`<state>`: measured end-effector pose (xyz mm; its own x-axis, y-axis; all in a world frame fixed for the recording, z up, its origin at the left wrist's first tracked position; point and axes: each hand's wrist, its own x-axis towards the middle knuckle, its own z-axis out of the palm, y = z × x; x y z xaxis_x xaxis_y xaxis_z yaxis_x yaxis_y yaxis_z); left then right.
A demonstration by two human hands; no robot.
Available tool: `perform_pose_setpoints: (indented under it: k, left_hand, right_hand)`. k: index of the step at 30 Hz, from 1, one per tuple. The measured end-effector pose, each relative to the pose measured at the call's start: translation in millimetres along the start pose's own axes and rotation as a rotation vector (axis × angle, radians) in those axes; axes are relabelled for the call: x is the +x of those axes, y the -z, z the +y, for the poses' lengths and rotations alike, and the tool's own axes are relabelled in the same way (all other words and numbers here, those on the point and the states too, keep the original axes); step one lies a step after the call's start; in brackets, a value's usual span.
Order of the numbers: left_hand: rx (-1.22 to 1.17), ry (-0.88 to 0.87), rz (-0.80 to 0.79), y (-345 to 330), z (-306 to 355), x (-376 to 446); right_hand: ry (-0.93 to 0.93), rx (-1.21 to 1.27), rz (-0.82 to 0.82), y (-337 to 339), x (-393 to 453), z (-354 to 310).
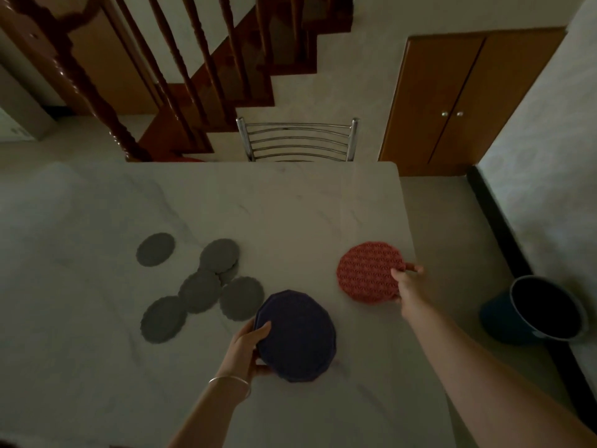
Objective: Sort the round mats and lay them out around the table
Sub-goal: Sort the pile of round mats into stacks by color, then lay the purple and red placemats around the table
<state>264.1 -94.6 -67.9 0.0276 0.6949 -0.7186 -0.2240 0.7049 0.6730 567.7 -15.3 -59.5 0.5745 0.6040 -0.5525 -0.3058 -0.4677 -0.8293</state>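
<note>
Red mat (368, 271): woven, round, at the table's right edge, near the far right corner. Looks flat or nearly so – can't tell if fully down.
Right hand (407, 282): grasping the red mat at its right rim, thumb on top, fingers curled around the edge.
Purple mats (296, 336): dark stack, near-centre of the tabletop; layered rims show more than one pc.
Left hand (248, 347): holds the purple stack at its left rim, thumb over the top, fingers under. Bangle (230, 380) on that wrist.
Grey mats (200, 281): six or so scalloped discs, loose cluster left of the purple stack, several overlapping; one lies apart at far left. Not yet laid out.
Step (est.): placing red mat at right-side seat; sorting partly done.
Risk 1: red mat sits close to the table edge – a careless release could leave it overhanging, then slipping to the floor.
Risk 2: one-sided grip on the purple stack – tilt may fan or drop pcs.
Risk 3: purple stack nearly touches the nearest grey mat; a shift could scatter the cluster.
Table (226, 202): pale marble-look top, smooth, prob. low friction.
Room: dim. Metal chair (297, 140) at far side, wooden staircase (168, 76) behind, cupboard (458, 101) at right, dark bucket (546, 310) on the floor.
</note>
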Motion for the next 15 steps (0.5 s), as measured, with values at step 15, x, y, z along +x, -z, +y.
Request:
perform_pose_setpoints:
  k: [15]
  left_hand:
    - [0.0,-0.012,-0.023,-7,6,-4]
  right_hand:
    - [0.476,-0.763,-0.245,11,-56,23]
